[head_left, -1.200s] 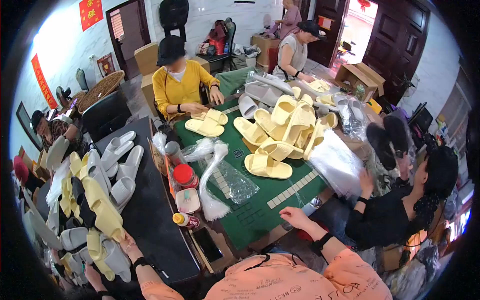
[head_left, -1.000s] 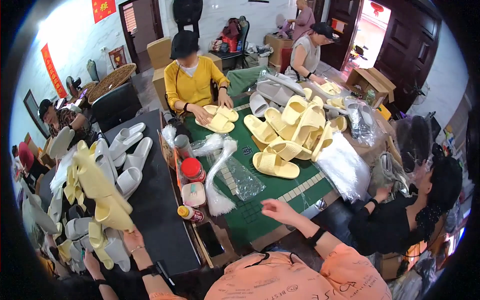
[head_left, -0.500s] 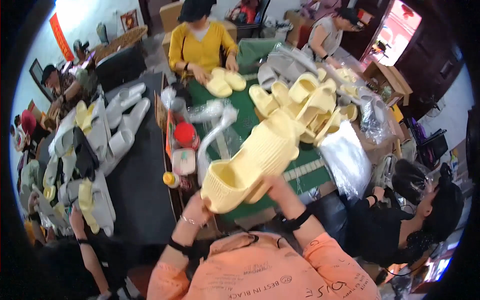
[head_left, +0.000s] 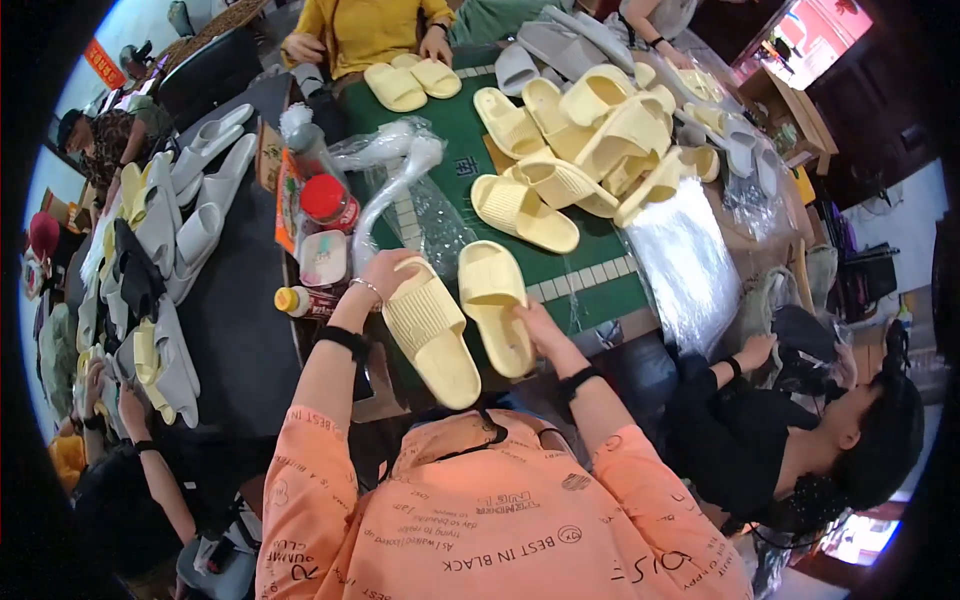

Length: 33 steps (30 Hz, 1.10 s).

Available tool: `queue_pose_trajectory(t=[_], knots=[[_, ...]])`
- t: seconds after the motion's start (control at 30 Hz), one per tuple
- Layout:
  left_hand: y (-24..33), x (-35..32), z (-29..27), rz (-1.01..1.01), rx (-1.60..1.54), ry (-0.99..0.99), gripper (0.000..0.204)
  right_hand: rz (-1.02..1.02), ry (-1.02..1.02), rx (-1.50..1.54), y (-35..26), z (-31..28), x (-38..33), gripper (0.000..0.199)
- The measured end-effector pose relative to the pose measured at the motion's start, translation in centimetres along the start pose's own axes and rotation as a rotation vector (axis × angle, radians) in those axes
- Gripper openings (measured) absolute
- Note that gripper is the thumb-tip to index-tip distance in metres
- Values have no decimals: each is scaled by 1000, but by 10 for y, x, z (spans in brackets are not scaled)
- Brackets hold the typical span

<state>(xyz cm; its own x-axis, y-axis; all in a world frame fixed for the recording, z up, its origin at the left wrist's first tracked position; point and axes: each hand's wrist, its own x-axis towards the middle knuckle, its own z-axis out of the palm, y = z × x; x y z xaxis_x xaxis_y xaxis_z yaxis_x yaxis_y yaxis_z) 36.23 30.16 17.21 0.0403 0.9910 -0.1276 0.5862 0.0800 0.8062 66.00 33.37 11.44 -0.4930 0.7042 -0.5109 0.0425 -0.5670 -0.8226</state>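
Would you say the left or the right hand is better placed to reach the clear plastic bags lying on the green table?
Probably the left. The left hand grips one pale yellow slipper right beside the clear plastic bags, while the right hand holds the other slipper, farther from them.

Two slippers sit side by side near the front edge of the bench (head_left: 590, 275): the left slipper (head_left: 432, 332) at the left hand (head_left: 385, 272), the right slipper (head_left: 495, 305) at the right hand (head_left: 535, 325). A heap of slippers (head_left: 590, 130) lies behind at about 1 o'clock. Jars (head_left: 325, 230) stand at 10 o'clock. A clear bag (head_left: 685, 260) lies off at 3 o'clock.
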Motion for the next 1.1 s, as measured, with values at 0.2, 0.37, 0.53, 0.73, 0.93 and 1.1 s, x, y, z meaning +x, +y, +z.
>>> queue_pose_trajectory(t=[0.2,0.37,0.53,0.73,0.93,1.1], knots=[[-16,13,30,-273,153,230,26,-237,353,-587,8,-16,0,28],[32,11,74,-6,439,603,22,-351,893,-997,15,-81,-40,15],[81,-10,171,-92,-132,135,16,-111,765,-1025,42,-107,-46,16],[95,-13,226,-359,-653,-121,20,-56,774,-989,18,-93,-59,15],[120,15,239,-676,-928,-240,17,-285,596,-778,-5,-48,-90,15],[125,15,228,-517,-818,-47,14,-294,489,-500,-2,-42,-88,23]])
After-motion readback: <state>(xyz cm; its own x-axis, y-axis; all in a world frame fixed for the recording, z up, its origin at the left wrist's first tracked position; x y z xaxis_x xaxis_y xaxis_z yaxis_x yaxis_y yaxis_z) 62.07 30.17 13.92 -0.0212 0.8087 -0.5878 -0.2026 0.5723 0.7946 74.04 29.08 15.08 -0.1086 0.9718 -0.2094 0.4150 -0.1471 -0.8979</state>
